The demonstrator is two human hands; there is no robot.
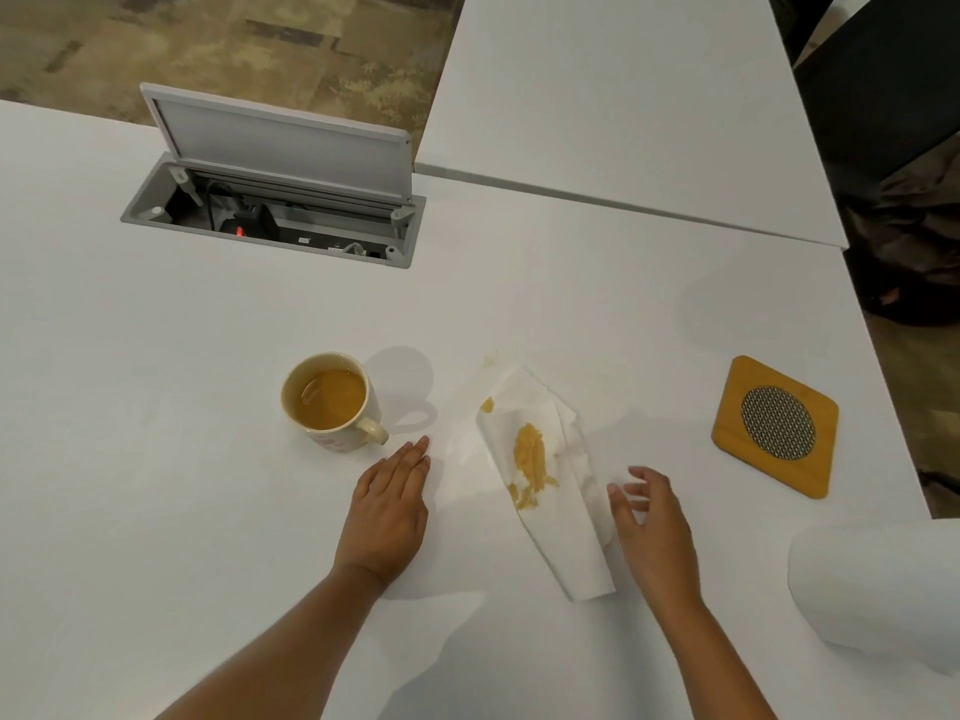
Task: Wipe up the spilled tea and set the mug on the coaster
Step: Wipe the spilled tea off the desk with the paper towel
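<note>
A cream mug (332,402) holding amber tea stands on the white table (156,407), its handle pointing right and toward me. To its right lies a folded white paper towel (540,475) with yellow-brown tea stains. A small tea smear (491,360) shows just beyond the towel's far end. A square wooden coaster (776,426) with a round mesh centre lies at the right. My left hand (389,506) rests flat on the table between mug and towel. My right hand (654,527) hovers with loose fingers by the towel's right edge, holding nothing.
An open grey cable box (275,200) with a raised lid is set in the table at the back left. A white paper towel roll (878,589) lies at the near right. A second white table (623,96) adjoins at the back; a dark chair (893,80) stands far right.
</note>
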